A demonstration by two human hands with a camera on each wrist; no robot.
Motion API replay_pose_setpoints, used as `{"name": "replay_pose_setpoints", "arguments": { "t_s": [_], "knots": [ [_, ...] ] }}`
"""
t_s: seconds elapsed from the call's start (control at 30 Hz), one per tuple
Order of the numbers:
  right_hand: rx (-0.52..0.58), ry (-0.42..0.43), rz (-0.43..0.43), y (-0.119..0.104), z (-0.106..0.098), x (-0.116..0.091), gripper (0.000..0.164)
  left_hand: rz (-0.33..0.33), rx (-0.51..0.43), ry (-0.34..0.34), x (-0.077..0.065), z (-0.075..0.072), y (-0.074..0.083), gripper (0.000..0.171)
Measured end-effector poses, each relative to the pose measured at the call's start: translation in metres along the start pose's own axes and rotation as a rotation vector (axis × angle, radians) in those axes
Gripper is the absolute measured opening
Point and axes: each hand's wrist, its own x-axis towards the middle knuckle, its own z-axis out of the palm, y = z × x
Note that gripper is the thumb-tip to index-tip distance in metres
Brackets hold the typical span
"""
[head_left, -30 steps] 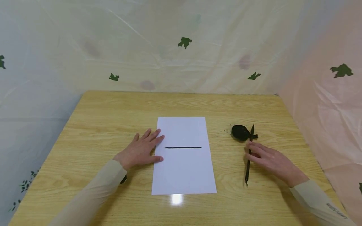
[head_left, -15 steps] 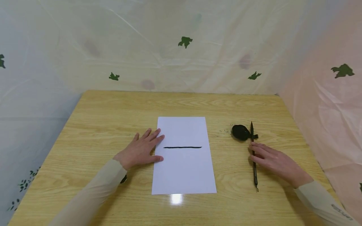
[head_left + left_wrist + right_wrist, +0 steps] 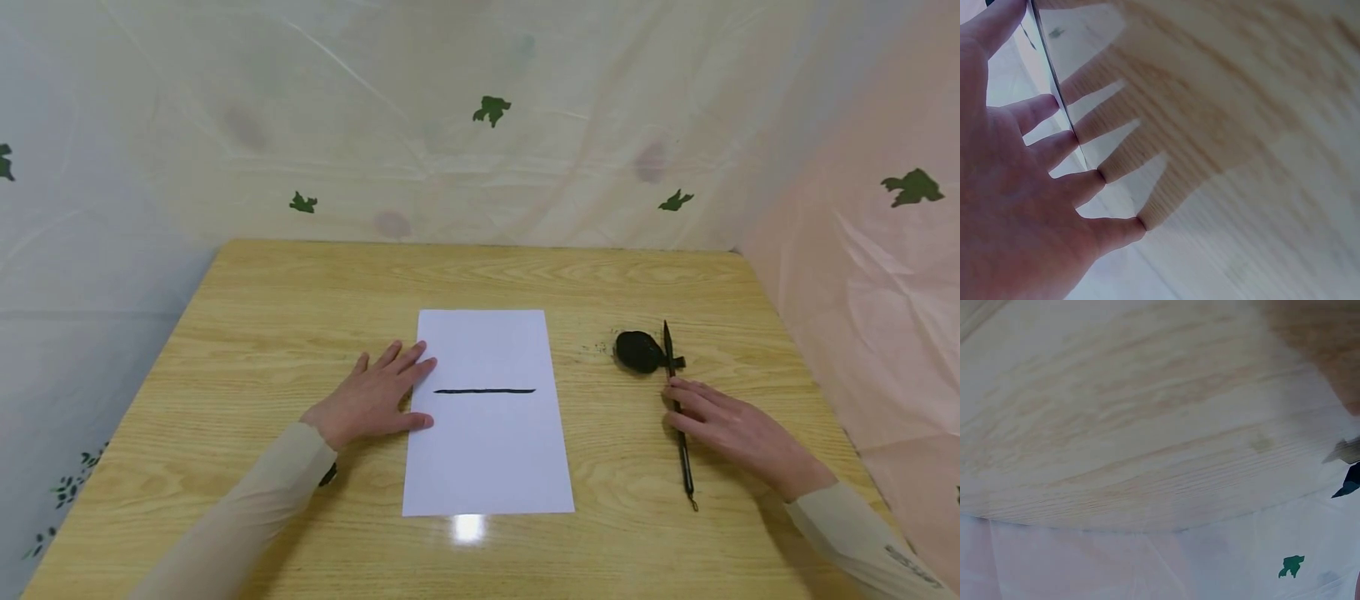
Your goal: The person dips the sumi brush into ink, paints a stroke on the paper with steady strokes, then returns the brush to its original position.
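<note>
My left hand (image 3: 375,400) lies spread at the left edge of a white paper sheet (image 3: 495,458), thumb and fingertips over its margin. In the left wrist view, the left hand (image 3: 1029,169) has its fingers apart, tips against the tabletop. One black horizontal stroke (image 3: 484,391) crosses the sheet. My right hand (image 3: 738,429) pinches a dark writing brush (image 3: 686,467) midway along its shaft. The bristle end points away from me and overlaps the short handle of a black ink dish (image 3: 637,352). At the right wrist view's right edge, a dark pointed tip (image 3: 1349,481) shows.
The wooden table (image 3: 247,333) extends around the sheet, with small black specks (image 3: 597,347) left of the ink dish. Pale cloth (image 3: 420,150) with green bird shapes hangs behind it, and pink cloth (image 3: 885,292) borders the right side.
My right hand has shifted slightly right with the brush. The brush's looped end has swung to the right, its bristle tip slightly left. My left hand and the sheet stay in place.
</note>
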Motion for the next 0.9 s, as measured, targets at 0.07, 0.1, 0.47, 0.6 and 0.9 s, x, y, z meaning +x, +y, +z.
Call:
{"name": "replay_pose_setpoints", "arguments": {
  "t_s": [0.07, 0.1, 0.47, 0.6, 0.9],
  "knots": [
    [0.013, 0.002, 0.002, -0.001, -0.001, -0.001, 0.058, -0.006, 0.000, -0.002, 0.001, -0.001, 0.001, 0.088],
    [0.024, 0.002, 0.003, -0.001, -0.002, -0.001, 0.057, -0.008, 0.001, -0.003, 0.001, -0.001, 0.001, 0.088],
    [-0.006, 0.001, 0.072, -0.008, -0.017, -0.003, 0.057, -0.022, 0.008, 0.015, 0.005, -0.004, 0.003, 0.090],
    [-0.010, -0.016, 0.142, -0.011, -0.024, 0.004, 0.061, -0.021, 0.011, 0.026, 0.005, -0.005, 0.004, 0.090],
    [0.025, 0.184, 0.230, -0.017, -0.037, 0.038, 0.049, -0.034, -0.017, 0.020, 0.004, -0.005, 0.003, 0.094]
  ]
}}
